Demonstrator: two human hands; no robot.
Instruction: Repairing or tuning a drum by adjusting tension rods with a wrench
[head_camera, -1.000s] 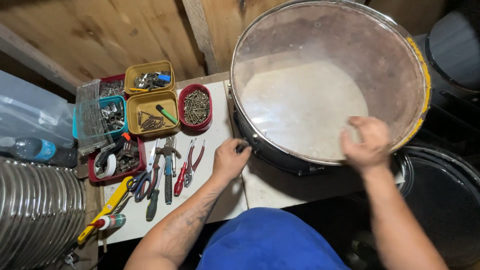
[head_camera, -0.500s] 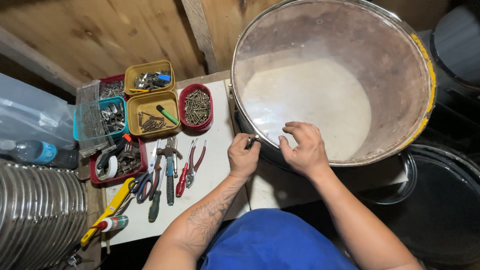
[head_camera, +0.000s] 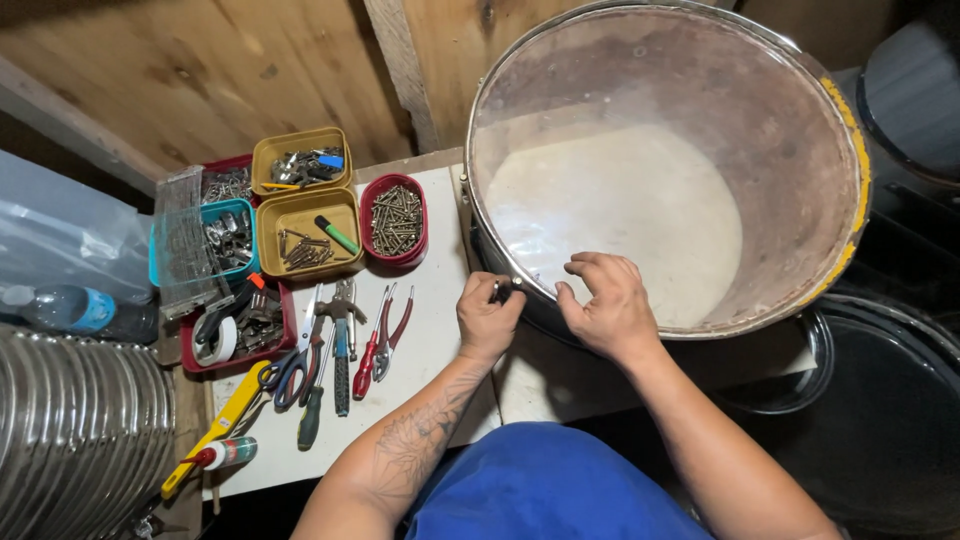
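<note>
A big round drum (head_camera: 700, 80) with a clear skin and a metal hoop lies flat on the white table (head_camera: 440, 310). My left hand (head_camera: 488, 318) pinches a small dark metal piece at the hoop's near edge. My right hand (head_camera: 605, 305) rests beside it on the hoop, fingers curled over the rim onto the skin. What the small piece is cannot be made out.
Left of the drum stand small trays: a red one of screws (head_camera: 397, 220), two yellow ones (head_camera: 308, 232), a blue one (head_camera: 215, 240). Pliers (head_camera: 385, 330), scissors (head_camera: 290, 365) and screwdrivers lie on the table. A ribbed metal duct (head_camera: 70, 430) is at the left, a black drum (head_camera: 890, 420) at the right.
My right hand came from the drum's right rim to the near edge beside my left hand. My left hand moved up to the hoop and closed on the small piece.
</note>
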